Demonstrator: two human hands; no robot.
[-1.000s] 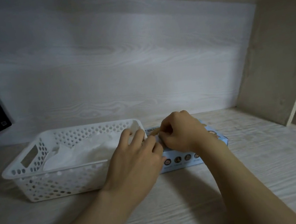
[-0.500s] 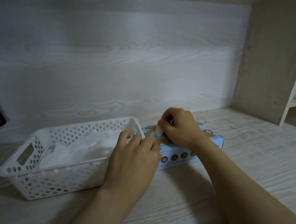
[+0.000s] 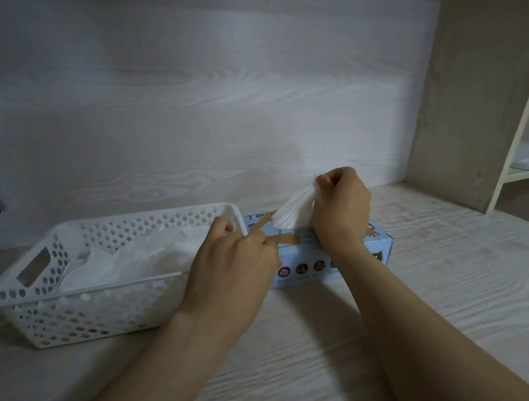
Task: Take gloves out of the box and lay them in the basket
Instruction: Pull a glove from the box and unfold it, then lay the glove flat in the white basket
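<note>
The person's right hand is gripping a white glove, with curled fingers and thumb pinching its end just above the box. The glove is fanning out from that grip down towards the box's top opening, so it is looking only partly out. The left hand is lying on the left end of the box with its fingers fairly straight, holding nothing, and it seems to be pressing the carton down onto the worktop. The basket is sitting just left of the box, touching it or nearly so, and a heap of white gloves is lying inside it.

To do this pull well, I would judge the right hand should be drawing straight up from the box and slowly, so that one glove is coming free rather than dragging a clump after it. The left hand should be bearing down meanwhile, since so light a box is likely to be lifting with the glove. Once the tail is clearing the opening, a short carry to the left of the box is all that is needed.
</note>
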